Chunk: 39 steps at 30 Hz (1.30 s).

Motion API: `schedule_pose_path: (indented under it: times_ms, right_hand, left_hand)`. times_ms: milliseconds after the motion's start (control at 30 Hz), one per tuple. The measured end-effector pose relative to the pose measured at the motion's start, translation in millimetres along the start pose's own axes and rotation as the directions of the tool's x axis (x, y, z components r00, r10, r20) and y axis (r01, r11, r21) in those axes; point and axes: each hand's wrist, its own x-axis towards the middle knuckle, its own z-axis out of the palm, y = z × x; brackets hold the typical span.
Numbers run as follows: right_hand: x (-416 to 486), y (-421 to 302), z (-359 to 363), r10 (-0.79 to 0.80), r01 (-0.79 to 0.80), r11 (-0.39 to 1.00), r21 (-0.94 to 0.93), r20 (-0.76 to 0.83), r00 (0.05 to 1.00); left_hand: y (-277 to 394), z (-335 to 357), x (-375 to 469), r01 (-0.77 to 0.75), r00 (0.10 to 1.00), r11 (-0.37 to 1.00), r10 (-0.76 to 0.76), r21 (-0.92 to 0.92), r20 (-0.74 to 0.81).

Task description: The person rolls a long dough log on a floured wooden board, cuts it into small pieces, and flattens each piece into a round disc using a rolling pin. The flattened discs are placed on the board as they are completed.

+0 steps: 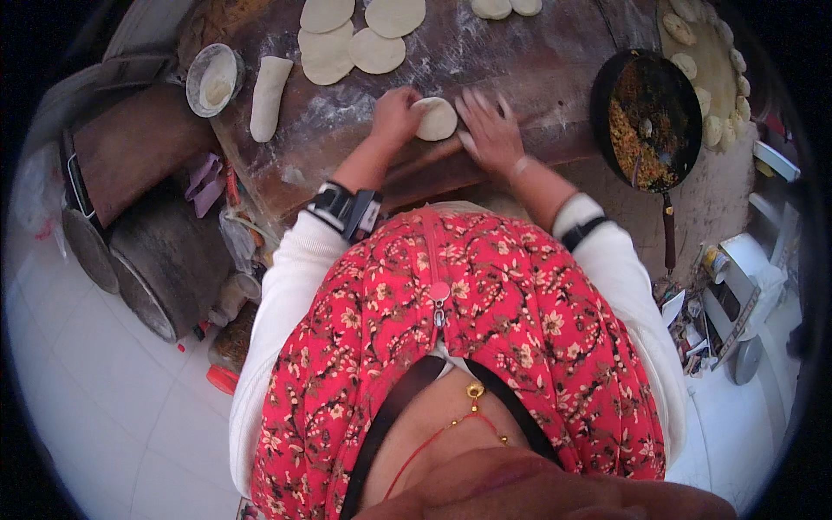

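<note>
A small round of dough [437, 119] lies on the floured wooden board [520, 84] before me. My left hand [398, 116] grips its left edge between thumb and fingers. Just right of the round is my right hand [489, 133], palm down with fingers spread, blurred and holding nothing; whether a fingertip touches the dough I cannot tell. Beyond my left hand lie several flat dough rounds [377, 52], some overlapping. A thick dough roll [269, 97] rests at the left. Two smaller dough pieces [491, 6] sit at the top.
At the left stands a bowl of flour [218, 81]. A black frying pan [679, 130] with chopped filling and a utensil is at the right, its handle towards me. Behind it, several filled dough pieces [713, 130] line a tray. Dark metal drums [162, 260] stand at lower left.
</note>
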Motion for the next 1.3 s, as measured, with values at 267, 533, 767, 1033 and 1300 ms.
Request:
schedule_pose_path:
  times_ms: [267,533,767,1033,1300]
  right_hand:
    - [75.1,14.3,33.9,0.217,-0.241,0.961,-0.135,-0.169,0.961]
    - [5.2,-4.5,29.1,0.05,-0.05,0.999,-0.006,0.047,0.998]
    - [69.3,4.2,44.6,0.048,-0.074,0.992,-0.106,-0.233,0.971]
    - [-4.9,-12.5,31.3,0.084,-0.087,0.996,0.029,0.09,0.992]
    - [37.0,-8.0,53.3,0.131,-0.123,0.991,0.06,-0.144,0.981]
  left_hand:
    - [7.3,-5.8,18.7,-0.053,0.986,0.98,0.021,0.191,0.164]
    - [-28.2,-11.6,-21.3,0.343,0.934,0.926,-0.32,-0.154,0.159]
    - [-4.5,-0.1,9.5,0.031,0.993,0.987,-0.049,0.16,0.11]
    - [-27.3,1.7,-27.1,0.543,0.8,0.799,-0.398,-0.26,0.448]
    - [-12.8,2.3,-15.9,0.17,0.985,0.985,-0.17,0.025,-0.003]
